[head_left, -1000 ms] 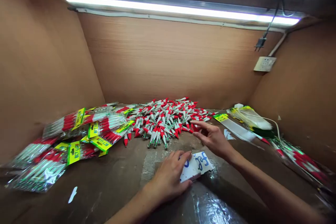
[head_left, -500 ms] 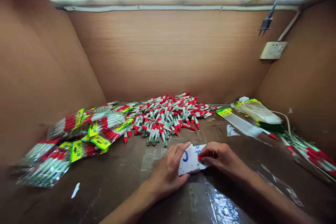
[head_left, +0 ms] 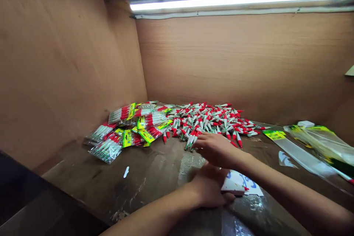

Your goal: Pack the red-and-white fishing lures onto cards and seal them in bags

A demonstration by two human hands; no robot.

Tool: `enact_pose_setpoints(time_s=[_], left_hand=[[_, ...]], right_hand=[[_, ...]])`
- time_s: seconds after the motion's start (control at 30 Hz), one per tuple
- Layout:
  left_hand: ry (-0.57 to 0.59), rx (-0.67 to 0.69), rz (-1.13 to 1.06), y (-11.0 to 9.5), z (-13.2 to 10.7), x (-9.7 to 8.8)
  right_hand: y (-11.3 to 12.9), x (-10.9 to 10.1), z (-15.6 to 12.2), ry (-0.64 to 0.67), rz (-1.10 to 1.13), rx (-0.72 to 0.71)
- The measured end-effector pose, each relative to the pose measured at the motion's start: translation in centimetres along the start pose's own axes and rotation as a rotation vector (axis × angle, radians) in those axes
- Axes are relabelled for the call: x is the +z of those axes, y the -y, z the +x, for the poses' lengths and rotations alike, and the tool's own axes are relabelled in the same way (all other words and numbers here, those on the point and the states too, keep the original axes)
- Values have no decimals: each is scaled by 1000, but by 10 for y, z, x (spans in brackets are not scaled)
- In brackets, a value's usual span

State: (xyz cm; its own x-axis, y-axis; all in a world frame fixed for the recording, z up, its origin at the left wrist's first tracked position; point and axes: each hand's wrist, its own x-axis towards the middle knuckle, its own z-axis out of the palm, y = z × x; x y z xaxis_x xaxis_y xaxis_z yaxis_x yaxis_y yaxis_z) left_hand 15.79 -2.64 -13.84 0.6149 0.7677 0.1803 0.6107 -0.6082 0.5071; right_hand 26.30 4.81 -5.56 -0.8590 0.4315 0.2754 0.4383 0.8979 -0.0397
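Observation:
My left hand (head_left: pixel 211 186) is closed round a small white block or folded card (head_left: pixel 233 181) with blue handwriting, low in the middle of the head view. A small red tip (head_left: pixel 246 188) shows at the block's right side. My right hand (head_left: pixel 217 149) reaches across above the left one, fingers stretched toward the near edge of a pile of red-and-white fishing lures (head_left: pixel 206 120). Its fingertips are at the lures, partly hiding them; I see nothing held in them. Part of my left hand is hidden by the right wrist.
Packed lures with yellow-green headers (head_left: pixel 127 138) lie heaped to the left. On the right are a clear header bag (head_left: pixel 293 147) and a stack of such bags (head_left: pixel 326 136). A white scrap (head_left: pixel 126 172) lies on the brown table. Wooden panels enclose the back and left.
The view has swung left. My right hand has left the red piece at the white block and moved over to the lure pile. My left hand still holds the block.

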Motion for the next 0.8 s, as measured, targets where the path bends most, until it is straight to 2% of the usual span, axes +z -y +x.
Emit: enact_pose_setpoints(time_s=[0.07,0.13,0.2,0.3,0.4,0.47,0.57,0.67,0.8], left_hand=[[1,9,8,1,0,1],[-20,48,0,1,-1,-2],[-36,78,-14,0,-3,-8],[-44,116,-33,-2,-8,-17],[-34,176,-13,-2,-12,-19],[-32,212,14,-1,-14,-15],[-53,241,53,1,-16,-8],[-50,229,101,3,-16,-5],[-53,218,142,4,-15,-7]], right_hand=[[13,18,59,63,-179,-208],[20,41,106,94,-352,-249],[20,63,138,101,-424,-242],[17,90,160,95,-464,-206],[15,104,159,89,-499,-157],[16,106,153,88,-513,-125],[15,98,145,82,-510,-92],[7,78,144,54,-489,-42],[-24,39,142,2,-441,71]])
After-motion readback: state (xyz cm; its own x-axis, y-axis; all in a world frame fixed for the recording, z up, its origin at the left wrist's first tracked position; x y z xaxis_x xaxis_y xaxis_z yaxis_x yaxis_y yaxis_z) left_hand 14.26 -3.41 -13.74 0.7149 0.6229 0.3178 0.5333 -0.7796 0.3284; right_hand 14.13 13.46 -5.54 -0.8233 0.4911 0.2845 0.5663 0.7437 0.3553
